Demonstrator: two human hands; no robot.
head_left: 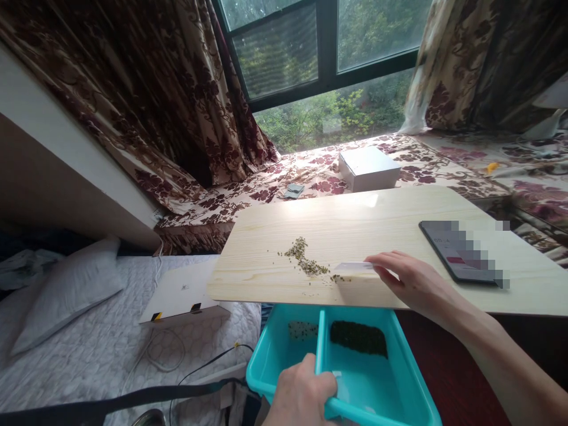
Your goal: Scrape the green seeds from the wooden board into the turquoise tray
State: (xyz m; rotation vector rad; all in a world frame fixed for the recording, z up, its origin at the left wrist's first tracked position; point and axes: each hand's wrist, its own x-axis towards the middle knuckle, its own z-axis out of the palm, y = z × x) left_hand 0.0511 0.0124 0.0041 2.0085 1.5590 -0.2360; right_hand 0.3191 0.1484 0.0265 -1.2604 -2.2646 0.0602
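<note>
My left hand is closed on the divider of a turquoise two-part bin, which sits just below the table's near edge. A pile of small dark-green beans fills part of the right compartment. Pale grains with dark specks lie in the left one. Above the tabletop, my right hand pinches a thin, whitish flat piece, its exact kind unclear. Beside its tip, loose green beans are scattered over the pale wooden table, and a few white grains lie near the edge.
A phone, partly blurred out, lies on the table's right. Behind the table, a silver-white box rests on the floral window seat. On the bed at left are a white box, a pillow and cables.
</note>
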